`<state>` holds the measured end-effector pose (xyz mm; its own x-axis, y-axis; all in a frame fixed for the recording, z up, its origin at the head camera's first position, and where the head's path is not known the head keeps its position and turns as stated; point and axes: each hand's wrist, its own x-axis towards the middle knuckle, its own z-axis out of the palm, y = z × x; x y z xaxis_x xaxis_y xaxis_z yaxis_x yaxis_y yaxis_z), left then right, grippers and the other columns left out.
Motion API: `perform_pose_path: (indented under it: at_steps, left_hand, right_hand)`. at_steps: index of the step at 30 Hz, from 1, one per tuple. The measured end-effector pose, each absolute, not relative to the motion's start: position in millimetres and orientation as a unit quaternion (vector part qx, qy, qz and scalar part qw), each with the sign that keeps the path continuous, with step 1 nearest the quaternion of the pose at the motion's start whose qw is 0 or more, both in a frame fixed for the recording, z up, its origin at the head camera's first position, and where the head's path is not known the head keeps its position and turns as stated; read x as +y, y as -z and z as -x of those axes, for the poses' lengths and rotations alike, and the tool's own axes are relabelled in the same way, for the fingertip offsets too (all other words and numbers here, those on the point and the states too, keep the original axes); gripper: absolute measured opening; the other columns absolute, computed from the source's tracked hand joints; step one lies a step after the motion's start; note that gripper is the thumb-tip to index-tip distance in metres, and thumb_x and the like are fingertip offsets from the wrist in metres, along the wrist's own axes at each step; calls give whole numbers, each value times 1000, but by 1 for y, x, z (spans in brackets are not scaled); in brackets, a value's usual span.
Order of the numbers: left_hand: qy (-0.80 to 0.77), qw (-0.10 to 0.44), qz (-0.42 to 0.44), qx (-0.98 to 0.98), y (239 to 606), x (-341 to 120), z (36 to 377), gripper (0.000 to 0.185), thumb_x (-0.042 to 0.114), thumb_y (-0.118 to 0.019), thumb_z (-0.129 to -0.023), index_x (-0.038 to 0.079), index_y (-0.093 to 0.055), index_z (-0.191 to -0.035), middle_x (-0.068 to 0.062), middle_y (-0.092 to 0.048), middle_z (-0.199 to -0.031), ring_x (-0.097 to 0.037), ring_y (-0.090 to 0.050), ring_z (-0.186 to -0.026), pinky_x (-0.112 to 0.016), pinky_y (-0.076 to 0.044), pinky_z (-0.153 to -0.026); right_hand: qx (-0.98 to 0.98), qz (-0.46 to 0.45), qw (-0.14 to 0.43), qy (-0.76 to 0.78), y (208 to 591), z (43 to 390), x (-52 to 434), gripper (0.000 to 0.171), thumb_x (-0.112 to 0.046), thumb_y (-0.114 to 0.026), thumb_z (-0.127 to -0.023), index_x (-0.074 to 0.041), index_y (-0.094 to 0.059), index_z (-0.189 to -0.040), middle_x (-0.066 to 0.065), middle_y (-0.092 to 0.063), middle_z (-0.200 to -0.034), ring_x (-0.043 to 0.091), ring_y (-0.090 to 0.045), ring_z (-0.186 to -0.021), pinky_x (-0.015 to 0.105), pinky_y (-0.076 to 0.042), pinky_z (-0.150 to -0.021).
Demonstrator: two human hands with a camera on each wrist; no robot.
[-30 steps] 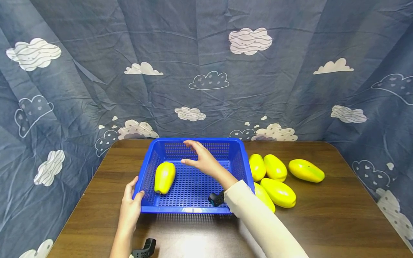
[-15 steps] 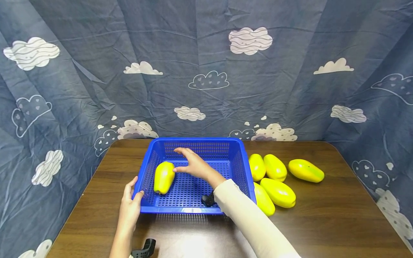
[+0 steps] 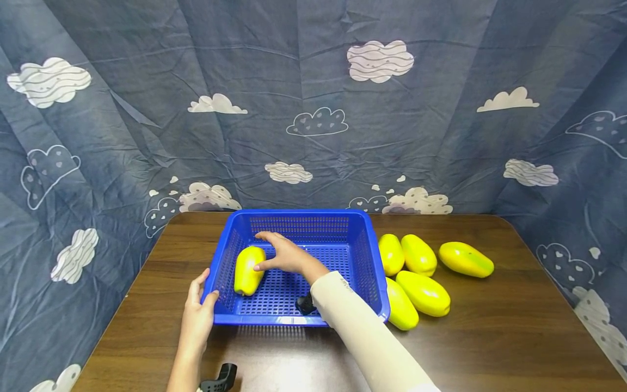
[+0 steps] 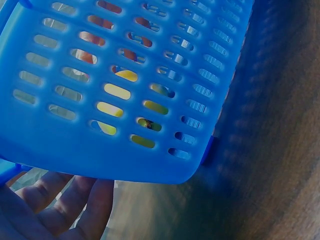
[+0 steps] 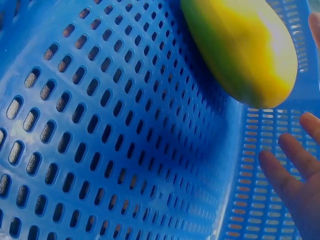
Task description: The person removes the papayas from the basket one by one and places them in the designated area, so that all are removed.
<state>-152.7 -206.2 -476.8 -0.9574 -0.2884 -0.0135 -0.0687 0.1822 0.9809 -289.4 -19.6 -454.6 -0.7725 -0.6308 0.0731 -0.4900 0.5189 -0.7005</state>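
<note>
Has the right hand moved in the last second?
Yes. The right hand has gone left and down inside the basket, from over its middle to the papaya, which its thumb now touches.

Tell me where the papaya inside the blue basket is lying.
In the head view the papaya lies in the left half of the blue basket, near its left wall, with the right hand at its right side.

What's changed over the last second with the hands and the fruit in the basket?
The right hand dropped from above the blue basket leftward onto the papaya inside, thumb now touching it. The left hand kept holding the basket's corner; the papayas on the table stayed put.
</note>
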Motion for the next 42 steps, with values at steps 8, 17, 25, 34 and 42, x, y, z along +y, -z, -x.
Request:
perform_pose_path:
  at_steps: [8, 17, 25, 34, 42]
  left_hand:
    - [631, 85, -123, -761, 476, -206, 152, 50, 4, -39, -92, 11, -27, -140, -21, -42, -127, -27, -44, -109, -13, -39, -74]
    - [637, 84, -124, -756, 476, -207, 153, 50, 3, -40, -91, 11, -29, -139, -20, -41, -129, -26, -44, -110, -12, -39, -74]
    - [637, 75, -123, -757, 474, -207, 153, 49, 4, -39, -92, 11, -27, -139, -20, -40, -130, -27, -43, -112, -11, -39, -74]
    - [640, 72, -118, -756, 475, -208, 154, 50, 4, -38, -92, 11, -27, -140, -20, -40, -130, -27, -43, -112, -12, -39, -74]
    - [641, 83, -109, -755, 478, -207, 154, 49, 3, -38, -92, 10, -26, -140, -20, -37, -133, -27, -39, -117, -12, -34, -80]
  right_hand:
    - [874, 311, 119, 354, 459, 291, -26, 76, -33, -74, -72, -11, -39, -135, 5, -38, -136, 18, -33, -124, 34, -27, -99]
    - [877, 298, 150, 346, 464, 292, -30, 76, -30, -75, -72, -14, -38, -136, 4, -36, -138, 17, -30, -126, 32, -25, -100]
    - [867, 309, 172, 352, 462, 290, -35, 81, -24, -76, -71, -11, -34, -138, 5, -33, -141, 18, -27, -128, 30, -20, -102]
    - [866, 307, 178, 353, 461, 286, -40, 78, -20, -77, -70, -12, -36, -137, 6, -37, -137, 19, -35, -122, 31, -27, -99]
    - [867, 310, 178, 346, 461, 283, -44, 74, -20, -78, -69, -13, -43, -133, 8, -39, -125, 18, -37, -111, 28, -33, -93]
